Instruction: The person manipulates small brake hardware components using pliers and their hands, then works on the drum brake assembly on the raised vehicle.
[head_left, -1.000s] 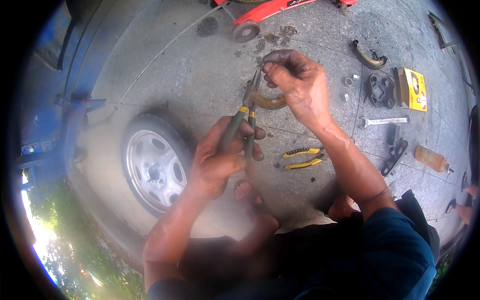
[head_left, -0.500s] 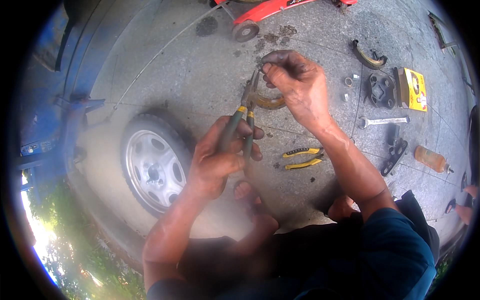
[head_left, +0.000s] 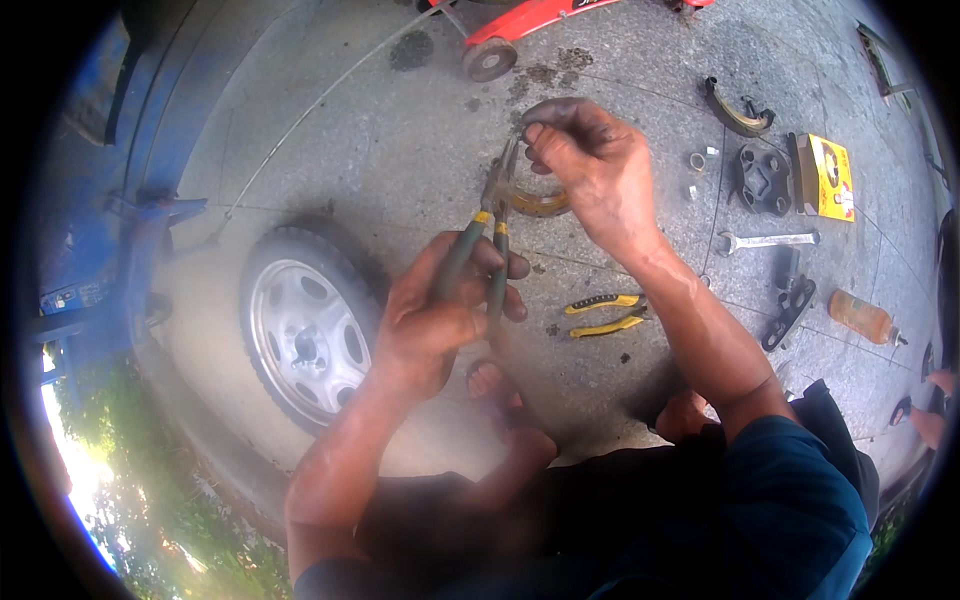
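My left hand [head_left: 440, 315] is wrapped round the dark green handles of a pair of long-nose pliers [head_left: 497, 190]. The jaws point up and away, with their tips close to my right fingertips. My right hand [head_left: 590, 150] is closed in a pinch of thumb and forefinger at those tips; what sits in the pinch is too small to make out. On the floor behind the pliers lies a curved brake shoe [head_left: 540, 204], partly hidden by my right hand. Yellow-handled pliers [head_left: 607, 316] rest on the floor below, between my forearms.
To the left lies a wheel [head_left: 308, 345]. A red floor jack [head_left: 540, 25] stands at the far side. On the right are another brake shoe [head_left: 738, 112], a yellow box [head_left: 830, 180], a black plate [head_left: 763, 182], a wrench [head_left: 768, 242] and an orange-brown bottle [head_left: 862, 317].
Almost nothing differs. The view has shifted very slightly, while both hands and the pliers keep the same pose.
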